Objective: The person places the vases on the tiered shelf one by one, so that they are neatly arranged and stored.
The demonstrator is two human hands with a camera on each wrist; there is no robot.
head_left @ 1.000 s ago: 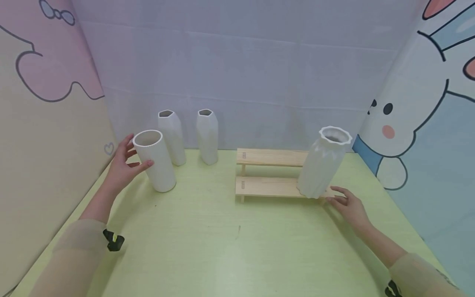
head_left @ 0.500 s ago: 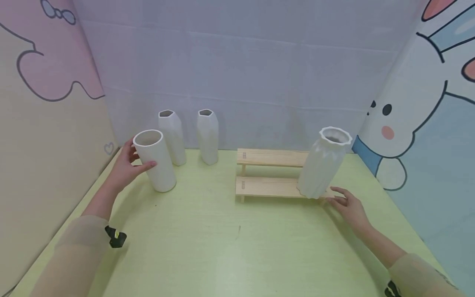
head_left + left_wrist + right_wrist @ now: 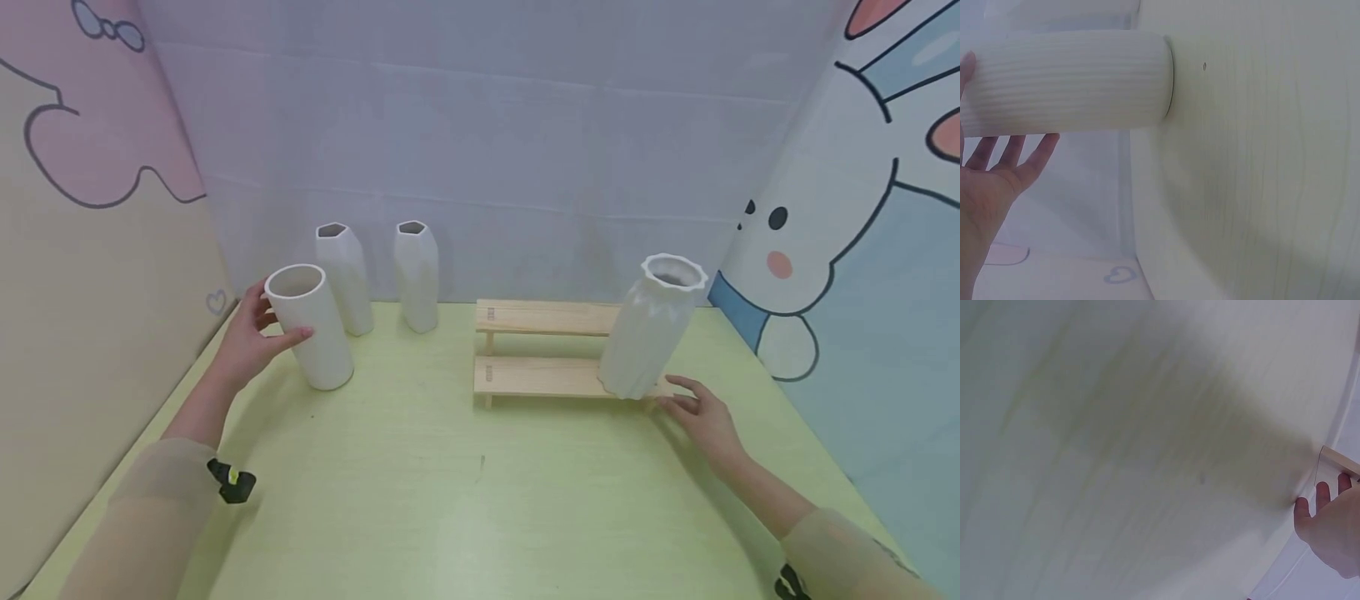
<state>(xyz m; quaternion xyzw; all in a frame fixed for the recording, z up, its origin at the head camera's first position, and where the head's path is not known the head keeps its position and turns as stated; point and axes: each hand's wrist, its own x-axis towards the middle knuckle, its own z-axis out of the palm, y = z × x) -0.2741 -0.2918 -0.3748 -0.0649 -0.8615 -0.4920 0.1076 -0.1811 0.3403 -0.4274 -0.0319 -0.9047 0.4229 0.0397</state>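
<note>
Left side first: the left hand (image 3: 243, 342) is wrapped on the white cylindrical vase (image 3: 310, 329), thumb across the front, fingers spread along its outer side, their tips against the ribbed surface in the left wrist view. The vase sits right in that grip, base down on the tabletop (image 3: 450, 500). Just behind it stands one faceted vase (image 3: 345, 283), with a second faceted vase (image 3: 417, 279) to its right. Over to the right hand (image 3: 708, 425): thumb and forefinger pinch the right end of the lower step of the wooden stand (image 3: 536, 379), just beside the pleated vase (image 3: 648, 337) on that step. Against a second ago, the left fingers have tucked lower behind the rim and the thumb reaches slightly farther across; vases, stand and right hand hold their places.
</note>
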